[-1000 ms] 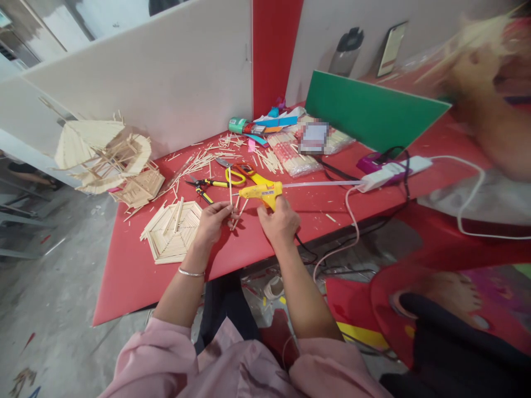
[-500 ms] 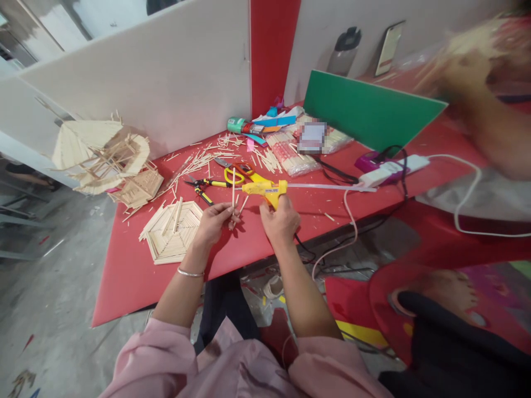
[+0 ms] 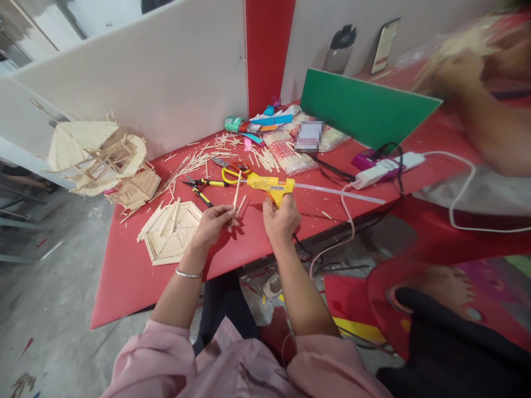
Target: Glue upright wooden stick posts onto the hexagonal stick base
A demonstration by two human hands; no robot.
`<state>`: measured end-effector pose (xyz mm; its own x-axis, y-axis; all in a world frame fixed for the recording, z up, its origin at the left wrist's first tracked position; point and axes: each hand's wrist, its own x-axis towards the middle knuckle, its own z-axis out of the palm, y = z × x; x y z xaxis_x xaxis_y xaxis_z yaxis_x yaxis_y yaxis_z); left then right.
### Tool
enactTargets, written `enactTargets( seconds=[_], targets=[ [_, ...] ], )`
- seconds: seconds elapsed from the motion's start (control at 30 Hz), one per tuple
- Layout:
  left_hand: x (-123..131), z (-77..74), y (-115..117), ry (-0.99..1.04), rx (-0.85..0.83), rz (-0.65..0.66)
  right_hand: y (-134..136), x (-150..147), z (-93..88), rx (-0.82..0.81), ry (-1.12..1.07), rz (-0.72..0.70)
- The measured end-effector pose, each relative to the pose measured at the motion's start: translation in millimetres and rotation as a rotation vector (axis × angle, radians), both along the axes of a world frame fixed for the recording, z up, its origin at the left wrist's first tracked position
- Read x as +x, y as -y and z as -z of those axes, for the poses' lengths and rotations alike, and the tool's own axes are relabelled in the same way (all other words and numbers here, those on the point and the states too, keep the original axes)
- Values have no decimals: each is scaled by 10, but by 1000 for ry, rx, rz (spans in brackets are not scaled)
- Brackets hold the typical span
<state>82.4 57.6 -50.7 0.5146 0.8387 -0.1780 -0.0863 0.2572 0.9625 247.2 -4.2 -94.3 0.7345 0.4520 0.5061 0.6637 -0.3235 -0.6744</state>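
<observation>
My left hand (image 3: 215,222) pinches a thin wooden stick (image 3: 237,192), held nearly upright over the table. In my right hand (image 3: 281,220) is a yellow hot glue gun (image 3: 269,187), its nozzle pointing left at the stick's upper part. A long clear glue stick (image 3: 340,192) juts from the gun's back. Left of my left hand lies a flat octagon-like panel of sticks (image 3: 172,235) with loose sticks on top. Pliers (image 3: 203,188) with black and yellow handles and yellow-handled scissors (image 3: 232,170) lie just beyond my hands.
A stick-built model (image 3: 112,160) stands at the table's left end. Loose sticks (image 3: 203,157), packed sticks (image 3: 286,152) and a green board (image 3: 369,110) are farther back. A white power strip (image 3: 385,168) with cables lies right. Another person's arm (image 3: 489,116) is at far right.
The glue gun has tilted, its nozzle higher and its rear glue stick sloping down to the right. The stick in my left hand now leans slightly right at its top.
</observation>
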Motion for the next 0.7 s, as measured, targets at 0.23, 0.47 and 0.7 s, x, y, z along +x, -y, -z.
enactTargets(
  seconds=[0.23, 0.47, 0.7],
  targets=[
    [9, -33, 15, -19, 4, 19, 2, 19, -2, 17, -15, 5],
    [-8, -4, 9, -34, 22, 65, 0, 33, -7, 59, -43, 30],
    [-14, 3, 13, -8, 7, 99, 8, 40, -6, 77, -24, 39]
  ],
)
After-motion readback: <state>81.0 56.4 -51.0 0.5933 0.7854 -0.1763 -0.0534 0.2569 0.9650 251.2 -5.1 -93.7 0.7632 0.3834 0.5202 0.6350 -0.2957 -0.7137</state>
